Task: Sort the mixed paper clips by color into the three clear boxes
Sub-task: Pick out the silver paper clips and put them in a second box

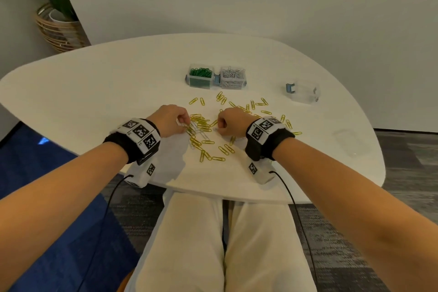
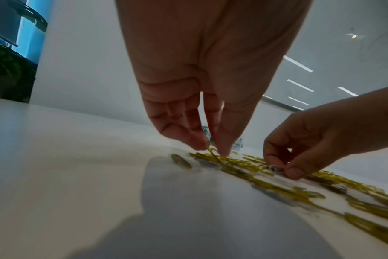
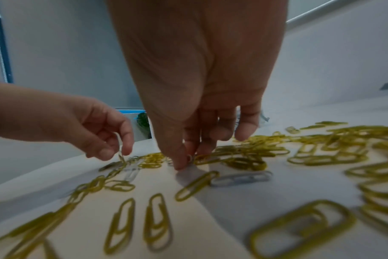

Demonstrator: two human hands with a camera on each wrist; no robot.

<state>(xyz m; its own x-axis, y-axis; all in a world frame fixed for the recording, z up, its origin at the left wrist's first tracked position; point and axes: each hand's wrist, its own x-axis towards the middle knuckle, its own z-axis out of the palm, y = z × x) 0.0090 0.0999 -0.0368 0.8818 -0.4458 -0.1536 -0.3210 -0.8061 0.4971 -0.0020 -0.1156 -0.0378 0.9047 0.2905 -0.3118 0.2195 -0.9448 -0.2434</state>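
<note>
Yellow paper clips [image 1: 205, 125] lie scattered on the white table [image 1: 94, 92], with a few white clips [image 3: 241, 177] among them. At the back stand a clear box of green clips [image 1: 201, 76], a clear box of white clips [image 1: 233, 77], and off to the right an empty clear box [image 1: 304, 91]. My left hand [image 1: 186, 124] pinches a yellow clip [image 2: 214, 156] at the left edge of the pile, lifting one end. My right hand [image 1: 219, 128] pinches a white clip [image 2: 276, 169] low on the table, just right of the left hand.
A clear lid [image 1: 348, 141] lies near the table's right edge. A wicker basket with a plant [image 1: 59, 28] stands on the floor beyond the far left corner. My legs are under the near table edge.
</note>
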